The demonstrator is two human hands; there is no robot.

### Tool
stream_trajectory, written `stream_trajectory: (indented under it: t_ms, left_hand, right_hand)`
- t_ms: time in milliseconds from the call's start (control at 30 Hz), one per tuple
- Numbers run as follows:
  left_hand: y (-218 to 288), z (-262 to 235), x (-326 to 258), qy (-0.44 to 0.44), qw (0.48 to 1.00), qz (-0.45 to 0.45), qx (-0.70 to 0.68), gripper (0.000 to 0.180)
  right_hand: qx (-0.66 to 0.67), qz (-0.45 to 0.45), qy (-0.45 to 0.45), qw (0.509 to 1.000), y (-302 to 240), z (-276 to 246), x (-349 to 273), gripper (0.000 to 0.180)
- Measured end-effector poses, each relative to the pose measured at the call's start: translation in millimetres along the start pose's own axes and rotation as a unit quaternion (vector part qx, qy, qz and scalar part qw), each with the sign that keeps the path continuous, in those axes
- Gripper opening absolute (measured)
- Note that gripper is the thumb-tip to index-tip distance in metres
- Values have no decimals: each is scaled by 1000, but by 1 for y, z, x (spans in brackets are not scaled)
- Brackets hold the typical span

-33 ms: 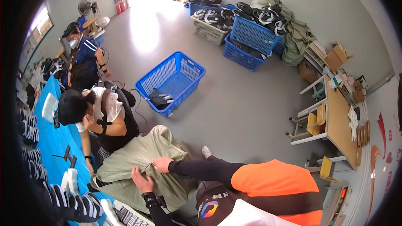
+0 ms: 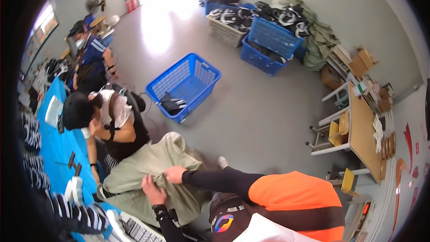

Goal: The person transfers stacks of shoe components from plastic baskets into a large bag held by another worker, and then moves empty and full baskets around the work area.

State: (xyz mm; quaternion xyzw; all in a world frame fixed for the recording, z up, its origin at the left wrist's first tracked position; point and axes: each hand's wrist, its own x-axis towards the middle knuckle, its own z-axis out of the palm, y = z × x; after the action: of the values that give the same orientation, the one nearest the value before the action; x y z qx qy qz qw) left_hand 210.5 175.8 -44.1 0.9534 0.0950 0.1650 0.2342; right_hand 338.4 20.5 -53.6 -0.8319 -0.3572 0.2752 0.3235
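Note:
My left hand (image 2: pixel 153 192), with a dark band at its wrist, and my right hand (image 2: pixel 175 174), on a long black sleeve below an orange shoulder, both grip the bunched top of a large olive-green fabric sack (image 2: pixel 148 161). The sack slumps on the floor beside a blue table (image 2: pixel 58 148). A seated person in a white and black top (image 2: pixel 112 121) is just behind the sack, one hand raised to the head.
A blue plastic basket (image 2: pixel 204 69) with dark items stands on the grey floor behind. More blue crates (image 2: pixel 273 40) of black-and-white gear and a green heap (image 2: pixel 320 40) line the far wall. A wooden desk (image 2: pixel 363 134) with yellow chairs stands right. Other people sit along the table at left.

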Motion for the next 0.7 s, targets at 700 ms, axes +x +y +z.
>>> stream_trajectory:
  t_ms: [700]
  left_hand:
    - [264, 147, -110, -60, 995, -61, 47, 52]
  right_hand:
    - [-54, 41, 7, 998, 186, -71, -265, 26]
